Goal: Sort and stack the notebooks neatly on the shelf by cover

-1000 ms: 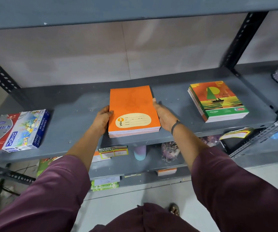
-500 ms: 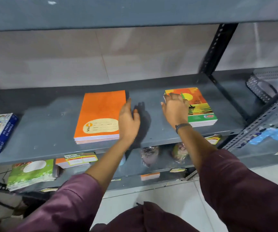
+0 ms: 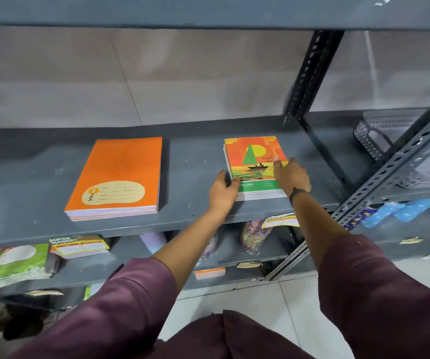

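Observation:
A stack of orange notebooks with a beige label lies on the grey shelf, left of centre, with no hand on it. To its right lies a stack of sailboat-cover notebooks in orange, yellow and green. My left hand presses against the stack's left front corner, thumb on the cover. My right hand rests against the stack's right side, fingers spread over the cover edge. Both hands touch the stack from either side; it stays flat on the shelf.
A dark slotted upright stands behind the sailboat stack. A grey perforated basket sits on the neighbouring shelf at right. Lower shelves hold green notebooks, small labelled pads and wrapped items. White floor tiles show below.
Both hands left the orange stack and moved right. The left hand crossed the bare gap to the sailboat stack's left corner; the right slid to its right side. The view shifted right.

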`<state>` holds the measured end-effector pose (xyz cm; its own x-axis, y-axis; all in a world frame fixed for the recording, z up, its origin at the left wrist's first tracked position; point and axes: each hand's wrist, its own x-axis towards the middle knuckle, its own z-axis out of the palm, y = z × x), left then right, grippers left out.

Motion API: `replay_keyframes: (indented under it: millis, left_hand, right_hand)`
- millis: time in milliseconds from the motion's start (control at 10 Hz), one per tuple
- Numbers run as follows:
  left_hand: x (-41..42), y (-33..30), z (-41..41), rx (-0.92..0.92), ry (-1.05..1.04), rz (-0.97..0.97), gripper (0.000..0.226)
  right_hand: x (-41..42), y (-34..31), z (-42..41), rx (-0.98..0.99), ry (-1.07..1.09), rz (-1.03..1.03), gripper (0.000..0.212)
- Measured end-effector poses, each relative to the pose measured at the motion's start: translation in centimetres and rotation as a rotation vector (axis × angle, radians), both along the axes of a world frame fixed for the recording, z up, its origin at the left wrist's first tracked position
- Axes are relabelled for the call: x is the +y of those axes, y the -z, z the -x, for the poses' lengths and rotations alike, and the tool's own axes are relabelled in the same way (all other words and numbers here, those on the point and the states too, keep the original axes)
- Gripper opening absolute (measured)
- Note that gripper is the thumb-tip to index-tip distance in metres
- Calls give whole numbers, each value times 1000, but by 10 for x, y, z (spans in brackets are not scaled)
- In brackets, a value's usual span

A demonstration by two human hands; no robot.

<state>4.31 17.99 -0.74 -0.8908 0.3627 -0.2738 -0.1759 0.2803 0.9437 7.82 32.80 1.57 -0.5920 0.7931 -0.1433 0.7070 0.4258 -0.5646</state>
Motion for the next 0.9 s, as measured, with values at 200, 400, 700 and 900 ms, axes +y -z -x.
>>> replay_keyframes:
  millis: [200, 400, 700, 900]
  left_hand:
    - [3, -12, -5, -75, -28, -61, 31]
    - [-41, -9, 18, -26, -189, -30, 34]
    - [-73, -8, 29, -1, -382, 52, 34]
    - [-74, -10, 27, 27, -394, 87, 33]
  right_hand:
    - [-1, -4, -2, 70, -35, 71, 55]
    - [-47, 3, 18, 167, -135, 127, 54]
    - [-85, 11, 40, 150, -228, 156, 57]
    - [-87, 14, 44, 158, -206, 146, 59]
